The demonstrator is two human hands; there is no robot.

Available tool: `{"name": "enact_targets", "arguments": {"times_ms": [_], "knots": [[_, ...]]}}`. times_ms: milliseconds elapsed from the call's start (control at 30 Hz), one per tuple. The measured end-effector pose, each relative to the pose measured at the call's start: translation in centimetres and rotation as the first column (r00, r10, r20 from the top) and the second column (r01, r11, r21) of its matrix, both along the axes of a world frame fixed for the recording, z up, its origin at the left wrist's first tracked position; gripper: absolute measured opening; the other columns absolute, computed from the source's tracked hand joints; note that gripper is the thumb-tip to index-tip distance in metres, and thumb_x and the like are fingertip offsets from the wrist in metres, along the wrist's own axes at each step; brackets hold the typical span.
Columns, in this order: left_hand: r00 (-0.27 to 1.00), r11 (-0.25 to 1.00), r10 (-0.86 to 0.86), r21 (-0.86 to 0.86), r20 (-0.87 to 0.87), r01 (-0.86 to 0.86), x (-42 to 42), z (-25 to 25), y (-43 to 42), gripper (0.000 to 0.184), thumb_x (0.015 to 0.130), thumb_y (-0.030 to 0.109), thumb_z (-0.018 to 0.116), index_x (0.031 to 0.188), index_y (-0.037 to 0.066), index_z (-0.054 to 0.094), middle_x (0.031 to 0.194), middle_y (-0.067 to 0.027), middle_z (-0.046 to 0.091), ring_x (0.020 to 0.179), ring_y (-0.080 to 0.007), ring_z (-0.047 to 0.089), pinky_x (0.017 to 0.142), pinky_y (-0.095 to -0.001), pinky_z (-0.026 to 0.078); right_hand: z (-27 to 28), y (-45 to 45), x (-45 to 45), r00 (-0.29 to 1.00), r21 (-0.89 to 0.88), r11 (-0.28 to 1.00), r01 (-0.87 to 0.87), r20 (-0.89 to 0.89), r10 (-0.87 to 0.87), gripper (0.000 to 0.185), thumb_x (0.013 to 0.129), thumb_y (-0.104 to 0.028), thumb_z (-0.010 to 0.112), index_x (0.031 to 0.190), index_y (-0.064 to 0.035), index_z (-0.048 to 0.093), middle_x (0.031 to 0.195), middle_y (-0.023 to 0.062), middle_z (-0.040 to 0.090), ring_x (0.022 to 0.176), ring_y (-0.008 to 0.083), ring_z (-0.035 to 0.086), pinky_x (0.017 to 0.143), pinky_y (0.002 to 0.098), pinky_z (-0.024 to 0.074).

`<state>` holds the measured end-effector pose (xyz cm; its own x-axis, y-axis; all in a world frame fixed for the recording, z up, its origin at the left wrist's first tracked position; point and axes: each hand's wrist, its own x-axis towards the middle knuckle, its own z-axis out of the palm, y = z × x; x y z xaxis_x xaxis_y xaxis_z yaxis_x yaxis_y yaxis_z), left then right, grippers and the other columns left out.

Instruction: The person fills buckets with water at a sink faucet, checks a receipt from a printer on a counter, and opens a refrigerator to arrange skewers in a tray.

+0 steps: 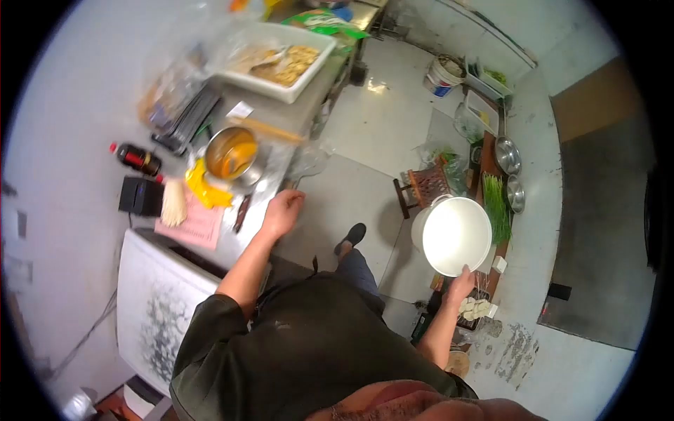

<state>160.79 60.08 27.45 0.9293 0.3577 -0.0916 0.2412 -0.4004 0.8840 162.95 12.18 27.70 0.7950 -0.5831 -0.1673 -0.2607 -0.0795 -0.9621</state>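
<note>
My right hand [461, 286] grips the near rim of a white bucket [418, 228], whose mouth faces up toward me. Its inside is bright white, and nothing shows in it. My left hand [283, 213] hangs by the counter's edge with its fingers curled in, and I see nothing in it. Closest to that hand on the counter [258, 212] are a knife [242, 213] and a steel bowl [255, 172] with orange-yellow liquid and a spoon. A yellow packet [199, 184] lies beside the bowl.
A white tub [309, 76] of food pieces stands farther along the counter. A dark bottle [138, 158] lies near the wall. On the right are a woven stool [428, 184], green stalks [496, 210], steel bowls [507, 156] and a white pail [442, 77] on the floor.
</note>
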Motion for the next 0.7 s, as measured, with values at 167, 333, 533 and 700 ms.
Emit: {"name": "enact_targets", "arguments": {"times_ms": [167, 333, 533, 700], "knots": [[0.999, 0.999, 0.027, 0.031, -0.039, -0.026, 13.7, 1.1, -1.8, 0.020, 0.086, 0.017, 0.055, 0.096, 0.002, 0.063, 0.082, -0.0111, 0.064, 0.076, -0.0152, 0.059, 0.071, -0.0279, 0.046, -0.3, -2.7, 11.8, 0.988, -0.062, 0.996, 0.062, -0.141, -0.070, 0.040, 0.084, -0.023, 0.051, 0.109, 0.0087, 0.052, 0.088, 0.0121, 0.057, 0.072, 0.0166, 0.051, 0.058, 0.0300, 0.0407], [0.998, 0.996, 0.062, 0.063, -0.006, -0.062, 24.9, 4.2, -2.1, 0.022, 0.087, 0.017, 0.055, 0.098, 0.000, 0.062, 0.085, -0.0102, 0.065, 0.078, -0.0155, 0.059, 0.074, -0.0275, 0.045, 0.7, -4.9, 25.8, 0.977, -0.057, 0.996, 0.065, -0.198, -0.075, 0.037, 0.085, -0.028, 0.050, 0.093, 0.0074, 0.056, 0.089, 0.0177, 0.061, 0.076, 0.0226, 0.058, 0.066, 0.0337, 0.0461], [0.991, 0.992, 0.127, 0.018, -0.037, -0.126, 37.7, 1.2, -1.7, 0.019, 0.090, 0.013, 0.051, 0.097, 0.000, 0.063, 0.083, -0.0056, 0.063, 0.078, -0.0107, 0.056, 0.074, -0.0245, 0.045, 0.6, -5.0, 44.2, 0.998, -0.392, 0.918, 0.057, -0.004, -0.064, 0.036, 0.084, -0.026, 0.051, 0.096, 0.0081, 0.057, 0.090, 0.0212, 0.062, 0.080, 0.0278, 0.059, 0.073, 0.0366, 0.0451], [0.980, 0.927, 0.186, -0.321, -0.064, -0.197, 53.4, 0.5, -3.3, 0.016, 0.090, 0.009, 0.050, 0.096, -0.001, 0.061, 0.081, -0.0021, 0.059, 0.076, -0.0093, 0.053, 0.073, -0.0216, 0.043, 4.5, -1.5, 59.3, 0.999, -0.553, 0.831, 0.049, 0.038, -0.034, 0.036, 0.083, -0.027, 0.050, 0.096, 0.0060, 0.057, 0.085, 0.0224, 0.062, 0.078, 0.0335, 0.060, 0.074, 0.0384, 0.0449]]}}
